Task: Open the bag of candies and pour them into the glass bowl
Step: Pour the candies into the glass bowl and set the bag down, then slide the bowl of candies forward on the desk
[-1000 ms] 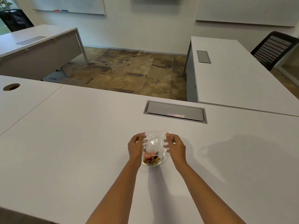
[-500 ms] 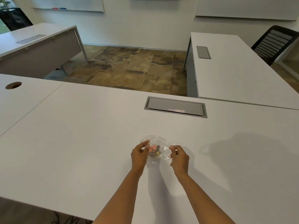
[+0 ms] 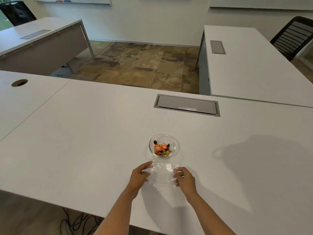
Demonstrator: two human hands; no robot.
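A small glass bowl (image 3: 163, 146) stands on the white table (image 3: 88, 150) and holds several orange and gold wrapped candies (image 3: 160, 148). Just in front of it, nearer to me, a clear plastic bag (image 3: 161, 174) with nothing visible inside is spread close to the tabletop. My left hand (image 3: 139, 176) pinches the bag's left edge. My right hand (image 3: 184, 178) pinches its right edge. Both hands sit a little short of the bowl and do not touch it.
A grey cable hatch (image 3: 186, 105) is set into the table beyond the bowl. A round cable hole (image 3: 19, 82) lies at the far left. Another white desk (image 3: 254, 65) joins on the right, with a black chair (image 3: 294, 36) behind it.
The bag was over the bowl with candies in it. Both hands have pulled the bag back toward me and lowered it; the candies now lie in the uncovered bowl.
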